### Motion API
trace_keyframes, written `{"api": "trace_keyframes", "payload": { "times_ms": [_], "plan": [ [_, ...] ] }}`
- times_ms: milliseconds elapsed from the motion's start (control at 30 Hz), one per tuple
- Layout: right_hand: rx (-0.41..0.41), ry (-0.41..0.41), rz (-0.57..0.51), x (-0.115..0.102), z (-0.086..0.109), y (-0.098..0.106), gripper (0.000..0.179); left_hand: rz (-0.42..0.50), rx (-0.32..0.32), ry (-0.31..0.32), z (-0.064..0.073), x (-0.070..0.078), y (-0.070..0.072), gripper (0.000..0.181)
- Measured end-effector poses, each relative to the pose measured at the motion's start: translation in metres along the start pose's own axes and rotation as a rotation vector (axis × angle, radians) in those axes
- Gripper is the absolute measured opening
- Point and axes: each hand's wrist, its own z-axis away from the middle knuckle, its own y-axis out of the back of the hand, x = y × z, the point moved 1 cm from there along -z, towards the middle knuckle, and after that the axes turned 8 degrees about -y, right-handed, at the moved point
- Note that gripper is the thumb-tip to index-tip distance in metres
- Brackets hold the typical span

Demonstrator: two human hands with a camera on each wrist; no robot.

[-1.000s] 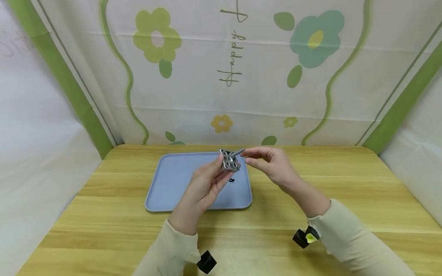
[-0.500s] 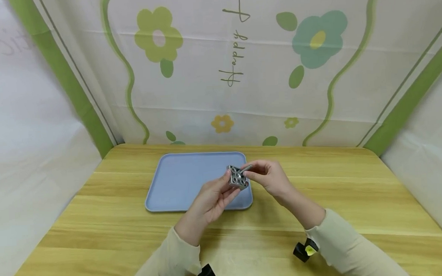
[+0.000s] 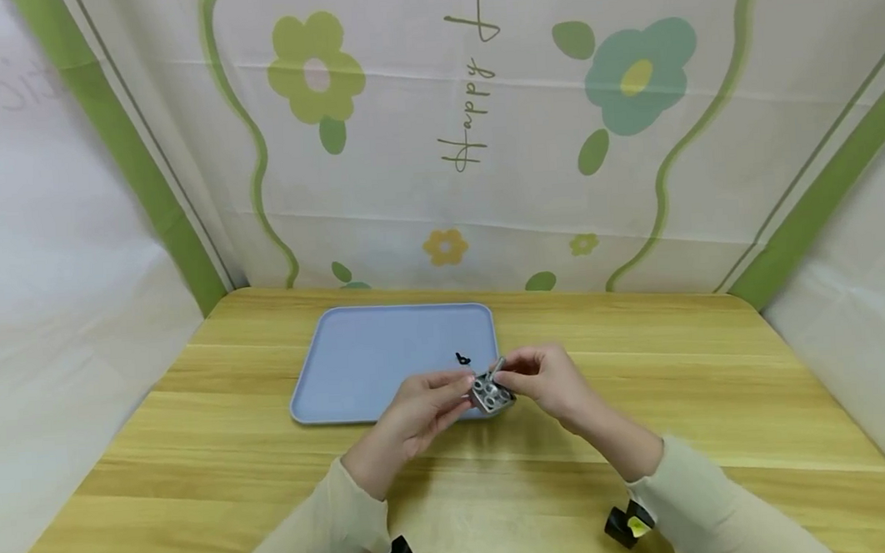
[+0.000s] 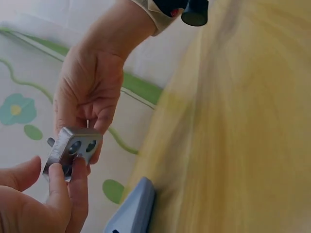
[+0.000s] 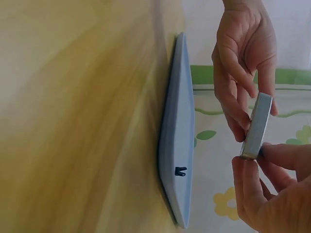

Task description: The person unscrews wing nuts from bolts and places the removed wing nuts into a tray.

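Note:
Above the near right corner of the tray, both hands hold a square grey metal block (image 3: 492,393) with several round holes in its face. A thin metal rod (image 3: 500,364) sticks out of that face near its far edge. My left hand (image 3: 419,407) pinches the block's left side between thumb and fingers. My right hand (image 3: 544,377) has its thumb and fingers at the far right edge, beside the rod. In the right wrist view, right fingertips grip one end of the block (image 5: 258,126). The left wrist view shows the other face, with dark holes and fingertips on it.
A pale blue tray (image 3: 386,355) lies on the wooden table (image 3: 642,358). On its right part is a small black piece (image 3: 463,358), forked in the right wrist view. A flower-printed curtain (image 3: 407,178) stands behind the table, with white cloth at both sides.
The block has come down toward me and slightly right, turning as it moved. My right hand has gone from the rod's tip to the block's edge. The black piece shows in full again.

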Motion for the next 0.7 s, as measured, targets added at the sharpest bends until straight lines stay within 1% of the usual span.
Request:
{"api": "trace_keyframes", "payload": {
  "times_ms": [167, 300, 533, 633, 700],
  "plan": [
    [-0.002, -0.007, 0.056, 0.007, 0.009, -0.002, 0.014, -0.09, -0.021, 0.031, 0.004, -0.009, 0.001, 0.038],
    [-0.015, -0.011, 0.124, 0.013, 0.015, -0.003, 0.011, -0.134, -0.061, 0.051, 0.007, -0.014, 0.003, 0.034],
    [-0.052, 0.031, 0.245, 0.02, 0.019, -0.008, 0.006, -0.319, -0.133, 0.007, 0.007, -0.016, 0.007, 0.027],
    [-0.075, 0.028, 0.268, 0.023, 0.02, -0.012, 0.005, -0.366, -0.161, 0.006, 0.006, -0.019, 0.009, 0.024],
    [-0.087, 0.014, 0.269, 0.025, 0.021, -0.014, 0.005, -0.393, -0.173, 0.017, 0.006, -0.02, 0.009, 0.022]
  ]
}}
